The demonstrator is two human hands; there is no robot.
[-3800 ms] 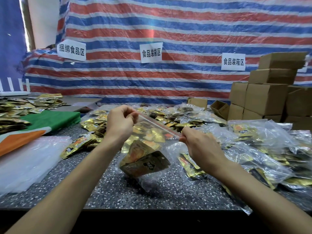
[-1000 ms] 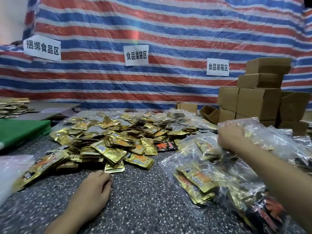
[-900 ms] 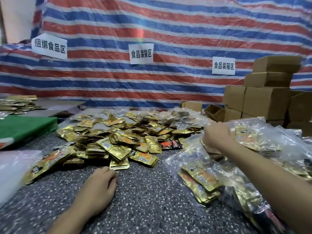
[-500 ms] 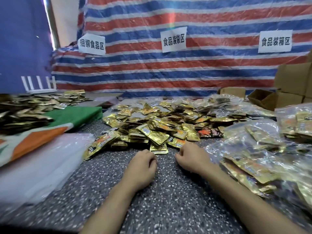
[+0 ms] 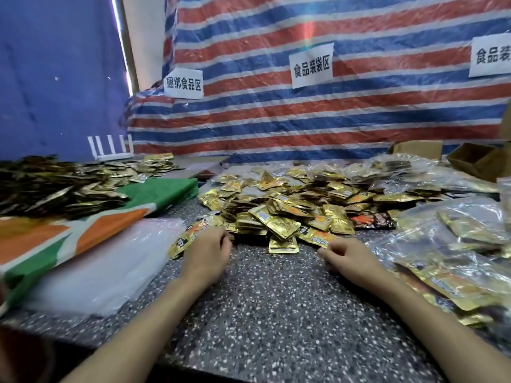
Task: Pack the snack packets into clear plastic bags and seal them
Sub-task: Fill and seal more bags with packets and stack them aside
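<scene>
A heap of loose gold snack packets covers the middle of the speckled table. My left hand rests at the heap's near left edge, its curled fingers lying over one end of an orange-gold packet. My right hand lies on the table with loosely curled fingers, the fingertips touching the near edge of another orange-gold packet. Neither hand plainly holds anything. A flat stack of empty clear plastic bags lies left of my left hand. Filled clear bags pile up on the right.
A green and orange cloth on the left carries a further heap of dark gold packets. Open cardboard boxes stand at the back right. A black and red packet lies among the gold ones. A striped tarpaulin hangs behind.
The bag sealed earlier went onto the right pile. My right hand came back to the heap beside the left. Since half a second ago my hands have spread apart, the left reaching a packet.
</scene>
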